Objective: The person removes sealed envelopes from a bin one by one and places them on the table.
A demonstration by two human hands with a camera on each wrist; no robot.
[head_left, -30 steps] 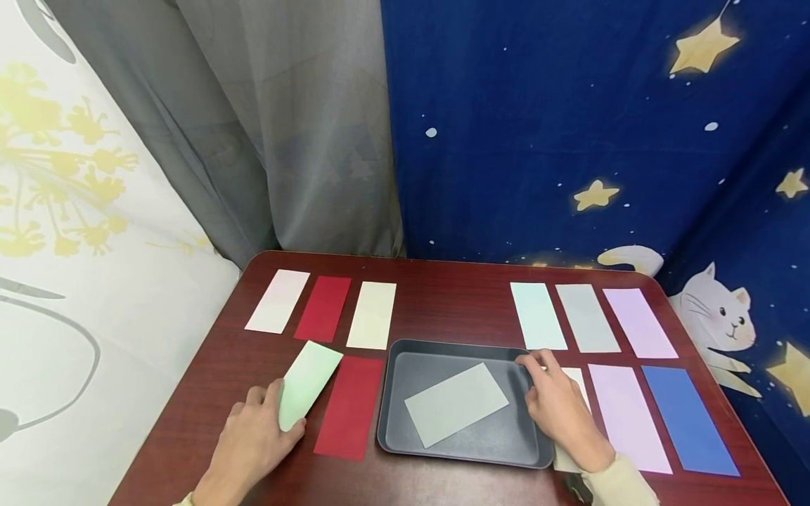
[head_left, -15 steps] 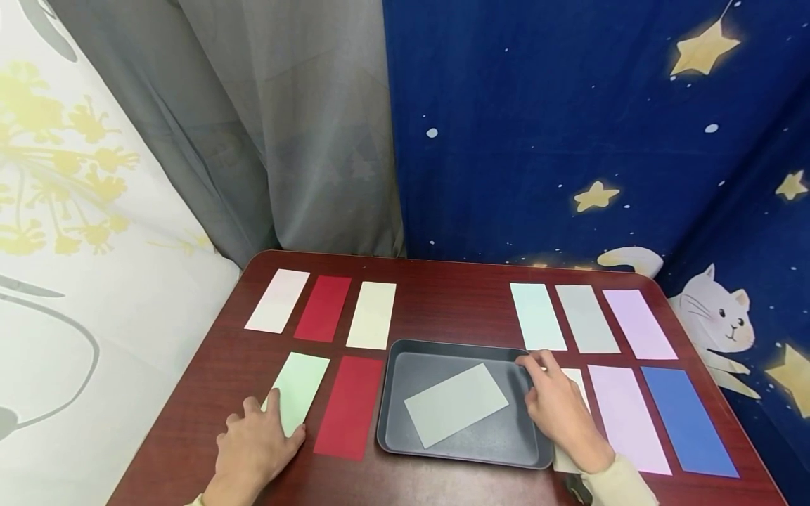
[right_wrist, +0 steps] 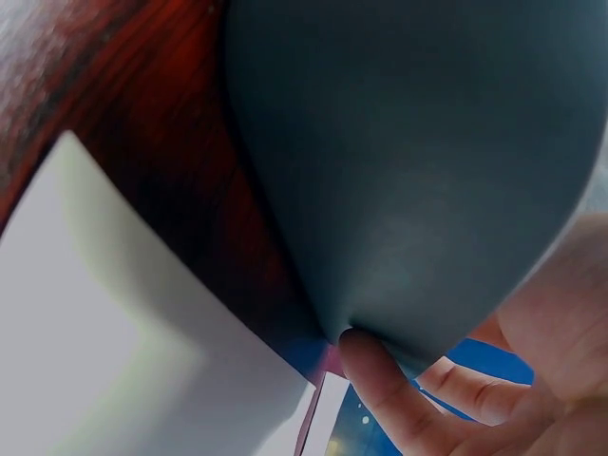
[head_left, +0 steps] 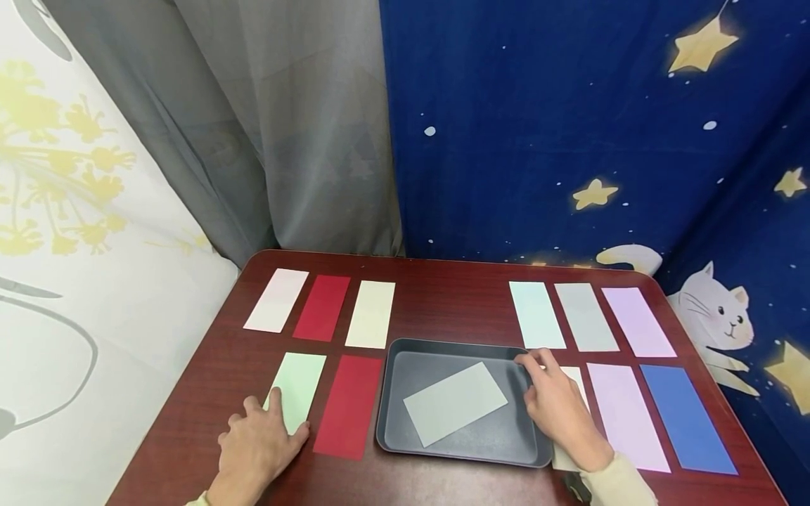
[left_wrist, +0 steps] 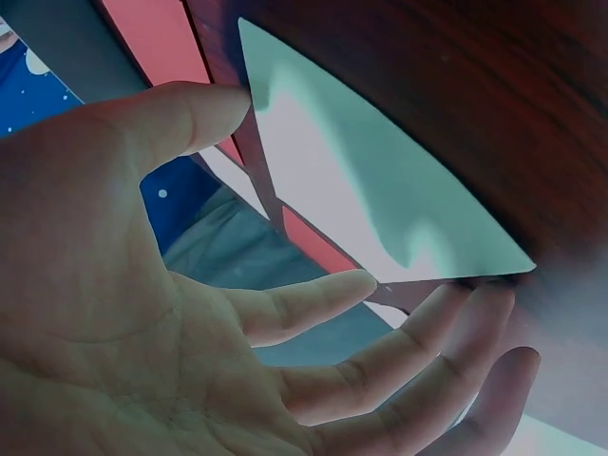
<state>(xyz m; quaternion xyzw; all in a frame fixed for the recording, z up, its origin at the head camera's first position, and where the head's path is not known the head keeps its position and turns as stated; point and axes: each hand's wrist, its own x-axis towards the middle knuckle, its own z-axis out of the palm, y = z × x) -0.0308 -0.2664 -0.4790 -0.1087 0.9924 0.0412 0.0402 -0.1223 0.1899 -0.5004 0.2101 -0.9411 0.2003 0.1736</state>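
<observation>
A pale green paper card (head_left: 300,386) lies flat on the table's left side. My left hand (head_left: 258,444) rests on it with fingers spread, thumb at its near right corner. In the left wrist view, the thumb and fingertips sit at the edges of the green card (left_wrist: 323,180), not curled round it. My right hand (head_left: 560,411) pinches the right rim of a dark grey tray (head_left: 487,446). The right wrist view shows fingers and thumb on either side of the tray wall (right_wrist: 408,171). A grey-green card (head_left: 455,404) lies slanted inside the tray.
A red card (head_left: 348,407) lies between the green card and tray. White, red and cream cards (head_left: 370,314) form a row behind. More cards, including a blue card (head_left: 688,419), lie right of the tray. My right forearm partly covers a cream card (head_left: 565,457). Curtains hang behind the table.
The green card was tilted up in my left hand; it has come down flat on the table and my fingers have loosened. The right hand and tray have stayed put.
</observation>
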